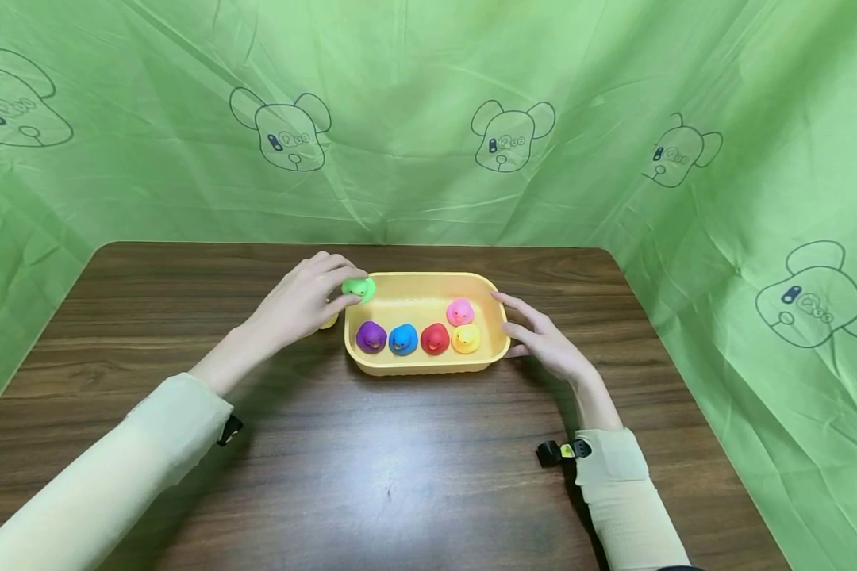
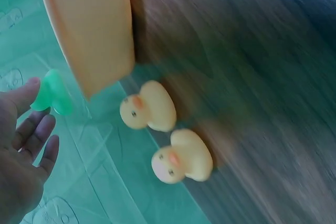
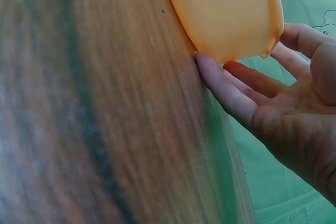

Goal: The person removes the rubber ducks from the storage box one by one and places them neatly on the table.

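Note:
My left hand (image 1: 313,295) pinches a green toy duck (image 1: 359,290) between thumb and fingers, over the back left corner of a yellow plastic basin (image 1: 414,285). In the left wrist view the green duck (image 2: 52,93) is up beside the basin's end wall (image 2: 94,30). Inside the basin sit a purple duck (image 1: 371,338), a blue duck (image 1: 403,339), a red duck (image 1: 435,339), a yellow duck (image 1: 466,339) and a pink duck (image 1: 460,312). With fingers extended, my right hand (image 1: 546,341) touches the basin's right end.
Two yellow ducks, one nearer the basin (image 2: 148,106) and one farther from it (image 2: 182,156), stand on the wooden table (image 1: 386,468) left of the basin, mostly hidden by my left hand in the head view. A green printed curtain (image 1: 400,182) hangs behind the table.

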Tool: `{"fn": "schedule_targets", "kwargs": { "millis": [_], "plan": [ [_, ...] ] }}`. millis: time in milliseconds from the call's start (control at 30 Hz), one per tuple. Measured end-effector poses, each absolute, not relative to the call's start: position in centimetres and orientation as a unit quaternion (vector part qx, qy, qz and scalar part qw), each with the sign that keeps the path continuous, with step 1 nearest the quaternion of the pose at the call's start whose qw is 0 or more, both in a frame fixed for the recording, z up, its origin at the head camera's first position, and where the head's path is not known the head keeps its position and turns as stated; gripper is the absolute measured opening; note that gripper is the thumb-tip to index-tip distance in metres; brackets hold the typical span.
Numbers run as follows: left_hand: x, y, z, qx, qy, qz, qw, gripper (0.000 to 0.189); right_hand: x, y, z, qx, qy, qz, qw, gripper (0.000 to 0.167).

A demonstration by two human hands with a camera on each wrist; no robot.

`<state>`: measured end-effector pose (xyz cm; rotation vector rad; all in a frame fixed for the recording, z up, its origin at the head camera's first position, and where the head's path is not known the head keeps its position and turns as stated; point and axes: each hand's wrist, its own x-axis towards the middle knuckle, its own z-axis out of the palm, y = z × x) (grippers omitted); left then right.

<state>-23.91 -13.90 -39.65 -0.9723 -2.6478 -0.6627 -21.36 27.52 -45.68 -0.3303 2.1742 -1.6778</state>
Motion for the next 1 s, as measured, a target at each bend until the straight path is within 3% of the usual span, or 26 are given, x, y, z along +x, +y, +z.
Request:
{"fn": "schedule_targets", "kwargs": {
  "millis": [1000],
  "plan": [
    [-22.4,-22.9,-39.5,-0.281,-0.932,-0.190,0.126,0.034,-21.4,27.5,-45.8,-0.111,0.771,-0.598,0.189,0.057]
  ]
}}
